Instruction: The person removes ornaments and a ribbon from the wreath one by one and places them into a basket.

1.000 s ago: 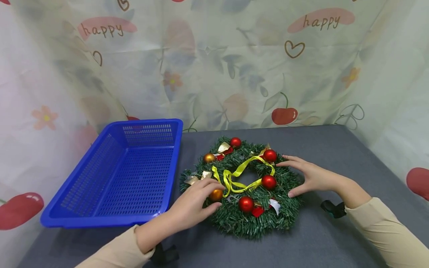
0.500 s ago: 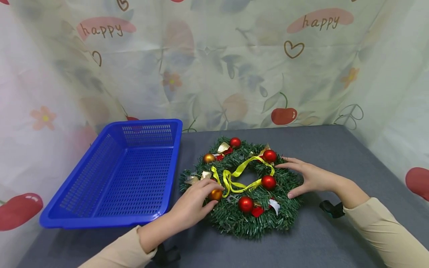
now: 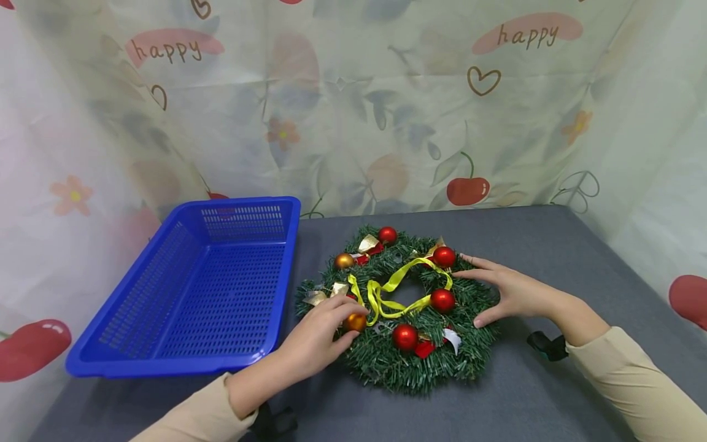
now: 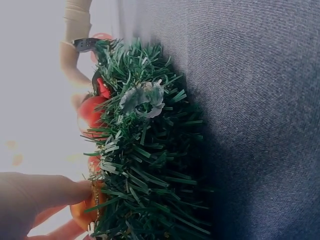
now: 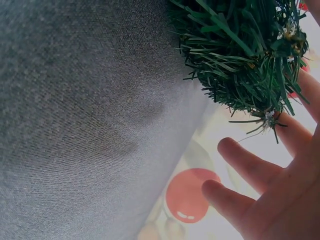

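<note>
A green tinsel wreath (image 3: 417, 368) lies on the grey table, trimmed with red baubles, gold baubles, bows and a loose yellow ribbon (image 3: 394, 281). At its left front my left hand (image 3: 317, 331) pinches a gold bauble (image 3: 355, 322) between thumb and fingers. The left wrist view has the thumb (image 4: 60, 192) against that bauble (image 4: 85, 212), which sits against the green tinsel. On the far side, my right hand (image 3: 516, 291) touches the wreath's right edge with spread fingers. In the right wrist view, two fingers (image 5: 250, 165) extend past the tinsel, holding nothing.
A blue perforated plastic basket (image 3: 287, 270) stands left of the wreath, close to the left forearm. Grey cloth covers the table (image 3: 530, 233). A printed curtain (image 3: 342, 123) hangs behind and at both sides.
My left thumb has closed in on the gold bauble, and the fingers now pinch it. The right hand and the wreath stay almost still.
</note>
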Motion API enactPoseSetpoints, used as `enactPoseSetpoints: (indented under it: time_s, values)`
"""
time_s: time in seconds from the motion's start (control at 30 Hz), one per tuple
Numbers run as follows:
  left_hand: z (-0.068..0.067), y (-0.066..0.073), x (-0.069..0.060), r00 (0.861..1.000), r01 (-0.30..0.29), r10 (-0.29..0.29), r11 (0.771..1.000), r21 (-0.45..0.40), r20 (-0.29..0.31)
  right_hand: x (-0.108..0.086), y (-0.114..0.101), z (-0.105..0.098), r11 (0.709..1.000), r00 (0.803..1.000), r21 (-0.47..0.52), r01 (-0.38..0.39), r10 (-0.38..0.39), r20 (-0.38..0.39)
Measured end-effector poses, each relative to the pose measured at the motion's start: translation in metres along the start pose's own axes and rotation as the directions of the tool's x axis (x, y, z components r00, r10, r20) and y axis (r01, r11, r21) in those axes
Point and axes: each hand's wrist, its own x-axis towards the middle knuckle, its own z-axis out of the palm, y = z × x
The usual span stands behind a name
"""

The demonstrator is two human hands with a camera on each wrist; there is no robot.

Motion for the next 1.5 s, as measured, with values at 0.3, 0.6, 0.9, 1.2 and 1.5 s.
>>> enactPoseSetpoints:
  time_s: [0.3,0.6,0.9,1.2,1.5]
  values:
    - [-0.004,0.002,0.001,1.000,-0.005,0.005,1.000,-0.027,-0.008,0.000,0.000,0.000,1.000,1.000,-0.007,0.001,-0.001,-0.003]
    - [-0.013,0.008,0.002,1.000,0.004,-0.003,0.997,-0.080,0.013,0.000,0.000,0.000,1.000,1.000,-0.008,0.001,-0.001,-0.002]
    - [-0.023,0.013,0.004,1.000,0.004,-0.003,0.996,-0.085,0.007,0.001,-0.001,0.000,1.000,1.000,-0.011,-0.004,0.004,-0.002]
    - [-0.041,0.017,0.006,1.000,0.022,-0.023,0.994,-0.110,-0.008,0.001,0.000,0.000,1.000,1.000,-0.012,-0.014,0.014,-0.006]
    - [-0.058,0.016,0.009,0.996,-0.019,0.003,0.983,-0.180,-0.087,0.001,0.001,0.000,1.000,1.000,-0.007,-0.025,0.025,-0.002]
